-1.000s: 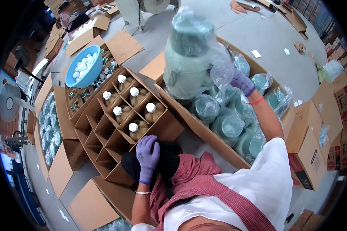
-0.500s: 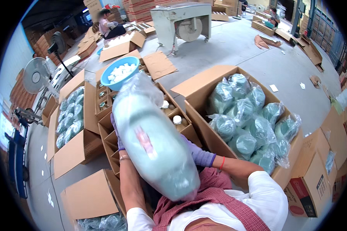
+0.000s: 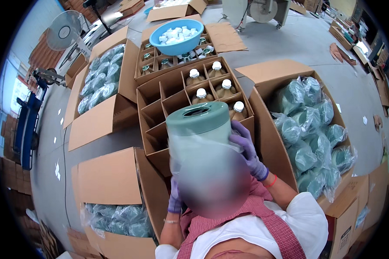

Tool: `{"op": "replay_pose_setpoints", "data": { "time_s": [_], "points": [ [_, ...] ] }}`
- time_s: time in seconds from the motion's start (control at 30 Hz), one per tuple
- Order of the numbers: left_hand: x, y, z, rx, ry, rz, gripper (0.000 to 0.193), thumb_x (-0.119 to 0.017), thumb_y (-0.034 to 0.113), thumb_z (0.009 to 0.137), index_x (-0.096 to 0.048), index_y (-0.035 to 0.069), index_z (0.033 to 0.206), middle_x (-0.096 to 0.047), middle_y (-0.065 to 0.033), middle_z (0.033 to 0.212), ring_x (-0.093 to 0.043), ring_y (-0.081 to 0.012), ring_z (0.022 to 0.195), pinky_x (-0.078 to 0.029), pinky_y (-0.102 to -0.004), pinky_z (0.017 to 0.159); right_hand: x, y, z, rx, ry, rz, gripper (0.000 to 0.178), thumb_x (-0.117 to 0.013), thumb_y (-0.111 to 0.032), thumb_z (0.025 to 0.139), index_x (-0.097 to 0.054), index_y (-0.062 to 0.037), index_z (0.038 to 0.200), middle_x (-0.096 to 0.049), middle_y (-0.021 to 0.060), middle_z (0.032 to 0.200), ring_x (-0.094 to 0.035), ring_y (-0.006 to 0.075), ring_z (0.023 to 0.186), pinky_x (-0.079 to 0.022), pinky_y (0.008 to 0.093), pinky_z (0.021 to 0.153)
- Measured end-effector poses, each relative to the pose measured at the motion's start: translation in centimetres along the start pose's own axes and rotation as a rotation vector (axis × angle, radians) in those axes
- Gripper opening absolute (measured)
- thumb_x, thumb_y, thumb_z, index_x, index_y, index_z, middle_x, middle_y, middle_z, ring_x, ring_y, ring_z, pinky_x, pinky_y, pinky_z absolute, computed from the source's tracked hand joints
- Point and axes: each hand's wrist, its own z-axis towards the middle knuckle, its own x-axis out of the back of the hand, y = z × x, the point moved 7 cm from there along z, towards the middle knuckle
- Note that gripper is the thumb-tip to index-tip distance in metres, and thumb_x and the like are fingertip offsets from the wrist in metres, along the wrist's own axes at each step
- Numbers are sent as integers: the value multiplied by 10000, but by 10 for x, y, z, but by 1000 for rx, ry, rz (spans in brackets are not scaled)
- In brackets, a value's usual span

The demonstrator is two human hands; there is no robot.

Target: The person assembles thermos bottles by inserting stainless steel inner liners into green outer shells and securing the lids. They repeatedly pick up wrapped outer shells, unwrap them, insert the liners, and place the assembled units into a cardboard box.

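Observation:
A large pale green jar-like container point(image 3: 199, 134) in clear plastic wrap stands close to my chest, between both hands. Its upper end has a darker green band with a dark round hollow; the lower part is blurred. My left hand point(image 3: 175, 196), in a purple glove, presses against its lower left side, fingers partly hidden. My right hand point(image 3: 249, 151), gloved alike, grips its right side with fingers spread along it. Just beyond is a divided carton point(image 3: 149, 111), with white-capped bottles point(image 3: 202, 96) in several of its compartments.
A light blue basin point(image 3: 177, 46) of white caps sits on a farther carton of bottles. Open cartons of plastic-wrapped green containers stand at right point(image 3: 274, 146), left point(image 3: 100, 125) and near left point(image 3: 108, 172). A standing fan point(image 3: 65, 32) is at far left.
The wrapped container has gone from lying tilted across my arms to standing upright by my chest, its banded end up. The view has shifted, and the divided carton's bottles now show.

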Motion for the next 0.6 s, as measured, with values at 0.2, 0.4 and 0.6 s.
{"op": "replay_pose_setpoints", "data": {
  "time_s": [0.2,0.4,0.6],
  "points": [
    [45,26,-17,234,-282,-96,468,-343,293,1054,-605,-51,1232,-669,-124,1166,-618,-198,1092,-454,-322,994,5,34,-89,-255,-344,37,573,-674,-247,870,-476,-72,1378,-400,202,1450,-405,380,1341,-354,488,1099],
    [65,134,145,-155,-19,-187,446,-394,302,1049,-633,-35,1218,-660,-148,1210,-621,-225,1140,-449,-353,1046,61,48,-65,-424,-711,-163,404,-581,-159,918,-567,-23,1298,-591,165,1221,-595,321,1122,-454,391,1008],
    [-44,140,215,105,-544,-1080,410,-457,391,1006,-623,33,1117,-668,-131,1165,-629,-200,1069,-474,-324,994,1,-85,129,129,-137,-357,319,-640,-137,875,-630,-30,1175,-626,153,1169,-600,293,1062,-463,383,938]
  ]
}}
